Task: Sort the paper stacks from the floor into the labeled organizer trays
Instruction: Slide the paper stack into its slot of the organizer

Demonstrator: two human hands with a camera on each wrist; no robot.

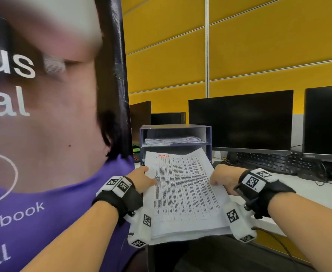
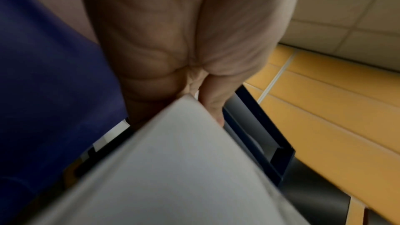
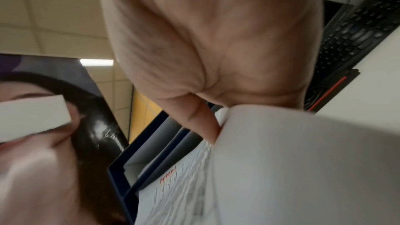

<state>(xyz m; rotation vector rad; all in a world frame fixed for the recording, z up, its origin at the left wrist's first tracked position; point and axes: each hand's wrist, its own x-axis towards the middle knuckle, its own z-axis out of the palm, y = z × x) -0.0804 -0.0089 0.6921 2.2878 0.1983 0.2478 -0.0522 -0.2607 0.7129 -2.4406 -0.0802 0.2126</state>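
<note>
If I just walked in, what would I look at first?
Probably the big purple banner filling the left side. Next, the paper stack in the middle, held by the left hand and right hand, in front of the blue organizer on the desk.

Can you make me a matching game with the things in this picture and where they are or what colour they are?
Things:
1. paper stack
2. organizer
3. wall panels
4. keyboard

Clues:
A. yellow
B. on the desk, under the dark monitors
C. held by the left hand and right hand
D. dark blue, with papers already on its upper shelf

Pairs: 1-C, 2-D, 3-A, 4-B
</note>
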